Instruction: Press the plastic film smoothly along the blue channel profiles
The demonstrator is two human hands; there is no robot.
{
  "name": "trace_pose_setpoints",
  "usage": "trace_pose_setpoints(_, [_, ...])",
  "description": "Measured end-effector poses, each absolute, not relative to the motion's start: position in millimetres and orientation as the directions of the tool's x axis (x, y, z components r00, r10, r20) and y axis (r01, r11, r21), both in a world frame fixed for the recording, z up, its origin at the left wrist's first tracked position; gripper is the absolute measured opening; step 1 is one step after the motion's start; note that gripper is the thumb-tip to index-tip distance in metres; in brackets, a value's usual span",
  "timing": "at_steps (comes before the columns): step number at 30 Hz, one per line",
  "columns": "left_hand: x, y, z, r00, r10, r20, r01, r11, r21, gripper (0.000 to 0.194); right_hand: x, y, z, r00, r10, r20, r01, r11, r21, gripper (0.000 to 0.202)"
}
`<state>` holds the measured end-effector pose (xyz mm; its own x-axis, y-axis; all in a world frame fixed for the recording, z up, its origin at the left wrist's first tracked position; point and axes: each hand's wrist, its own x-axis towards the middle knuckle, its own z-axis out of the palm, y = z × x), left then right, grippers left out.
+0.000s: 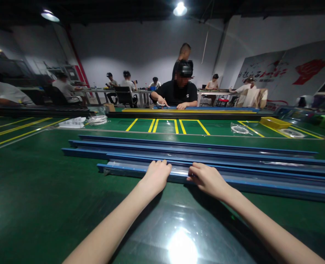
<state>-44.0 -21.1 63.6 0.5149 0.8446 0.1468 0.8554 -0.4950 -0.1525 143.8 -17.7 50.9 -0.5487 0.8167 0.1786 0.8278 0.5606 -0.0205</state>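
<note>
Three long blue channel-shaped profiles lie side by side across the green table. My left hand [158, 175] is closed, its fingers curled over the nearest blue channel [250, 185]. To its right, my right hand [206, 178] is also closed, thumb and fingers bent at the same channel. A shiny clear plastic film [180, 171] shows inside the channel between the two hands. Whether the fingers also pinch this film is hidden. Loose film sticks out at the channel's left end. Behind it lie the middle blue channel [82, 151] and the farthest blue channel [220, 148].
The green table [41, 198] carries yellow tape outlines at the back. Coiled white tubing [97, 120], a plastic packet [72, 122] and a yellow tray [275, 123] stand beyond the channels. Across the table a co-worker [180, 90] in black sits behind more long profiles.
</note>
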Motion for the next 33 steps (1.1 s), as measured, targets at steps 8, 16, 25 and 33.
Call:
trace_pose_setpoints(8, [-39.4,-21.5,57.1,0.525,0.848,0.070,0.849,-0.516,-0.113,0.011,151.8,-27.9,57.0,-0.539,0.836,0.103,0.842,0.530,0.106,0.011])
trace_pose_setpoints(16, [-31.3,-26.1,49.1,0.551,0.831,0.074,0.834,-0.546,-0.076,0.030,181.4,-39.9,60.8,-0.472,0.881,0.046,0.882,0.470,0.047,0.013])
trace_pose_setpoints(25, [-32.2,-27.1,50.3,0.530,0.848,0.025,0.847,-0.528,-0.068,0.029,190.9,-34.8,63.7,-0.509,0.861,-0.005,0.858,0.506,-0.087,0.014])
trace_pose_setpoints(33, [-34.7,-27.1,47.5,0.519,0.854,0.042,0.854,-0.516,-0.074,0.030,170.8,-25.1,57.0,-0.605,0.796,0.023,0.775,0.595,-0.214,0.025])
